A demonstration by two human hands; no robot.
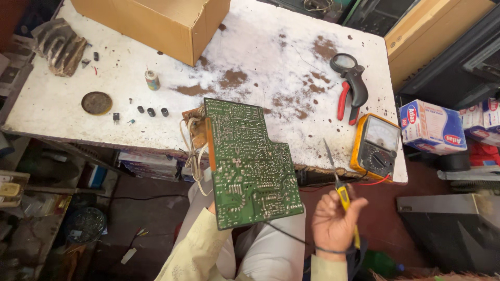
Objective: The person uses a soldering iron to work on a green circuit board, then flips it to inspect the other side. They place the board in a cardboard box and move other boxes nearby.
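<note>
- Circuit board [250, 161], green, solder side up, leans tilted from the near edge of the tabletop [104, 114] down toward my lap; my left hand [211, 208] props it from beneath (mostly hidden behind the board, so I cannot tell how those fingers lie).
- White wires [194, 156] hang off the board's left edge.
- My right hand [333, 221] is raised palm toward me, wrist bent, fingers curled shut around a yellow-handled probe [341, 195] whose metal tip points up and away, just beside the board's right edge but not touching it.
- Beyond that hand, a yellow multimeter [376, 147] sits on the tabletop corner, with red-handled pliers [344, 101] and a black magnifier [351, 75] behind it.
- A cardboard box [156, 23] stands at the far side.
</note>
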